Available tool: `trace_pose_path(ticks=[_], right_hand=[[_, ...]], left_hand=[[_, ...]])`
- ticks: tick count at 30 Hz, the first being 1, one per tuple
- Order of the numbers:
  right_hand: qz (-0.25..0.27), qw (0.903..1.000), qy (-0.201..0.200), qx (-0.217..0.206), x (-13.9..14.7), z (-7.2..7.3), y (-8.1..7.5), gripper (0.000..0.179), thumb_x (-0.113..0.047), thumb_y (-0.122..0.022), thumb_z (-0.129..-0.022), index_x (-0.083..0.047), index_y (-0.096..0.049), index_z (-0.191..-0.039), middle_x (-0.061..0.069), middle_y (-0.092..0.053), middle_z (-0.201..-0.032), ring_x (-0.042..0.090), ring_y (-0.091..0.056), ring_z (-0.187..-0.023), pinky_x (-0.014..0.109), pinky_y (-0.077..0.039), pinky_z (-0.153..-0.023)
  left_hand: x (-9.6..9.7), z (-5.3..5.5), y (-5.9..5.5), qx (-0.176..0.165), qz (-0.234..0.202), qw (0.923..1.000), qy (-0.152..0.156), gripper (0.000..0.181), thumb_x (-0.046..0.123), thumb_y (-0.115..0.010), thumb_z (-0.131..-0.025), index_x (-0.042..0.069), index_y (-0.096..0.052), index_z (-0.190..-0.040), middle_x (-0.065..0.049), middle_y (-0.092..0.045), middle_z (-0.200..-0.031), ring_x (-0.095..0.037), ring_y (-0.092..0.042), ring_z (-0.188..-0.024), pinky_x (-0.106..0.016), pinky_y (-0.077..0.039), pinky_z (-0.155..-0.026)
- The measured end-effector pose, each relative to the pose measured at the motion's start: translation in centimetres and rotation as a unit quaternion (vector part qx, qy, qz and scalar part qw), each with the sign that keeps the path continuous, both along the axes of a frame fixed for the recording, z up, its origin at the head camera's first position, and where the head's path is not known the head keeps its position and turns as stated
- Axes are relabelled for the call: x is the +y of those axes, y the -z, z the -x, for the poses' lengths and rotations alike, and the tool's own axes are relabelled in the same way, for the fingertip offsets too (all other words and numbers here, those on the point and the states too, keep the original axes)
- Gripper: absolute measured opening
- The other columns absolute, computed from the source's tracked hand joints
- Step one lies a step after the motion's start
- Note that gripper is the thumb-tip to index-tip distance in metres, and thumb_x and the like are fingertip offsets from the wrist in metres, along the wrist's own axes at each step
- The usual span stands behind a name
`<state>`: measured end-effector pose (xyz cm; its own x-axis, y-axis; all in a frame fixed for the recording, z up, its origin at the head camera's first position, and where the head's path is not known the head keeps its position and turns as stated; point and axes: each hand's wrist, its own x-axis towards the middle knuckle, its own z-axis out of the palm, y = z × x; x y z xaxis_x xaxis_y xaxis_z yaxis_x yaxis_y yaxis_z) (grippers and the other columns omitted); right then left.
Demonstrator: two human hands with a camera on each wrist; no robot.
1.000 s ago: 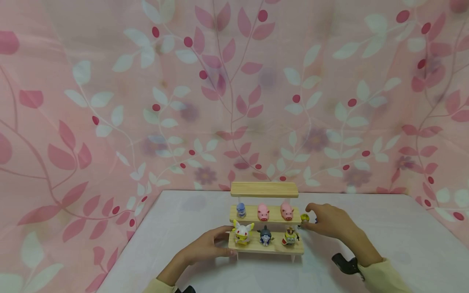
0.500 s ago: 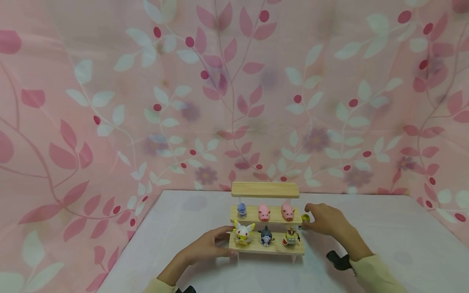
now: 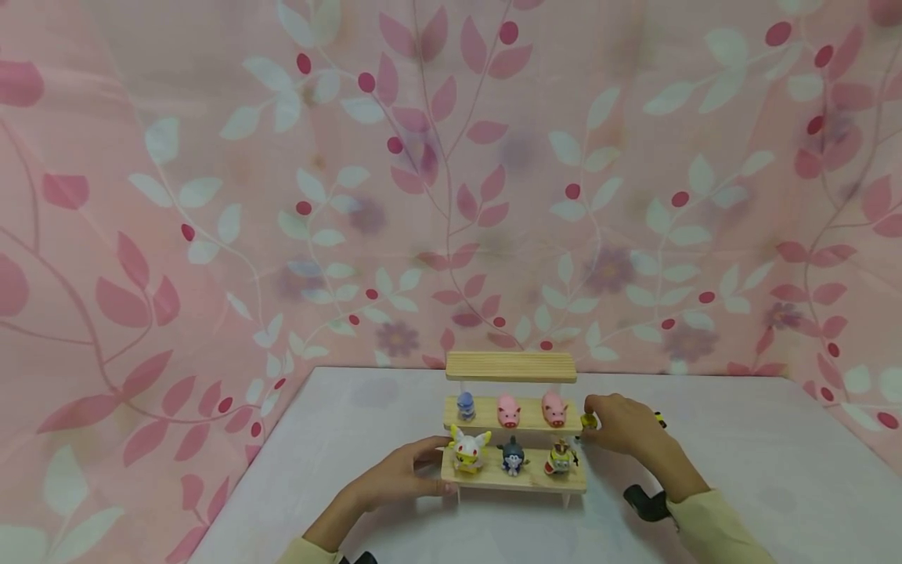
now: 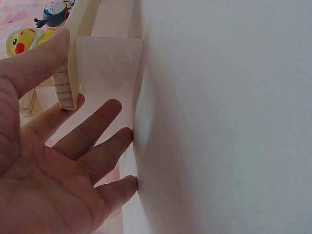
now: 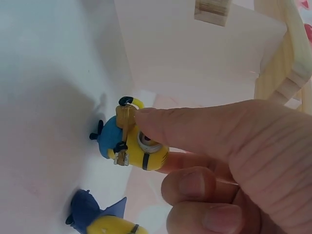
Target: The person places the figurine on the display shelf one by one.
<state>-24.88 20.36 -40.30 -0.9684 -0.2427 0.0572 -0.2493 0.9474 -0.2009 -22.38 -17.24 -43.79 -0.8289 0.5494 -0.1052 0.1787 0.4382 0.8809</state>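
A three-tier wooden display stand [image 3: 510, 366] stands on the white table. My left hand [image 3: 395, 472] grips the left end of its lowest board, thumb [image 4: 51, 51] over the board and index finger below. The other left fingers spread toward the table in the left wrist view. My right hand [image 3: 623, 427] pinches a yellow minion figurine [image 5: 148, 158] with a small guitar, between thumb and forefinger. The figurine is beside the stand's right end, partly hidden by the thumb. A Pikachu figurine [image 3: 468, 454] in a white hood sits on the lowest board nearest my left hand.
The middle board holds a small blue figurine [image 3: 466, 406] and two pink pigs, one pig [image 3: 509, 413] central. Below are a dark-hooded figurine [image 3: 513, 457] and a crowned one [image 3: 560, 460]. Another blue-and-yellow figurine [image 5: 105, 214] is on the table near my right hand.
My right hand has shifted slightly left, toward the stand, with the minion figurine. A yellow-and-black figurine now shows to the right of it. The left hand stays on the lowest board.
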Motion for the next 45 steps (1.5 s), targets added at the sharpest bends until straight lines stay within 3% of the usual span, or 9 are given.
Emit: trace_pose_path(ticks=[16, 34, 45], right_hand=[[0.009, 0.9999, 0.003, 0.006, 0.6, -1.4, -0.9, 0.029, -0.028, -0.081, -0.080, -0.009, -0.064, -0.092, -0.001, -0.058, -0.075, 0.016, -0.048, -0.065, 0.036, -0.045, -0.057], [0.032, 0.9984, -0.009, 0.047, 1.3, -5.0, -5.4, 0.034, -0.032, -0.081, -0.080, -0.009, -0.064, -0.101, -0.005, -0.052, -0.066, 0.012, -0.045, -0.056, 0.030, -0.040, -0.049], [0.029, 0.9960, -0.018, 0.082, 0.0, -6.9, -8.2, 0.035, -0.036, -0.077, -0.084, -0.012, -0.063, -0.106, -0.006, -0.047, -0.063, 0.011, -0.042, -0.054, 0.028, -0.037, -0.046]], left_hand=[[-0.1, -0.1, 0.1, 0.002, -0.003, 1.0000, -0.001, 0.069, 0.030, -0.081, -0.083, 0.016, -0.050, -0.143, -0.011, -0.058, -0.135, -0.035, -0.050, -0.128, -0.064, -0.033, -0.104], [0.1, -0.2, 0.0, 0.007, -0.001, 1.0000, -0.002, 0.071, 0.029, -0.081, -0.083, 0.013, -0.049, -0.144, -0.012, -0.058, -0.134, -0.034, -0.051, -0.126, -0.062, -0.034, -0.104], [0.0, 0.0, 0.2, 0.010, 0.001, 0.9999, 0.001, 0.070, 0.030, -0.081, -0.083, 0.014, -0.049, -0.144, -0.011, -0.058, -0.134, -0.034, -0.051, -0.127, -0.062, -0.034, -0.104]])
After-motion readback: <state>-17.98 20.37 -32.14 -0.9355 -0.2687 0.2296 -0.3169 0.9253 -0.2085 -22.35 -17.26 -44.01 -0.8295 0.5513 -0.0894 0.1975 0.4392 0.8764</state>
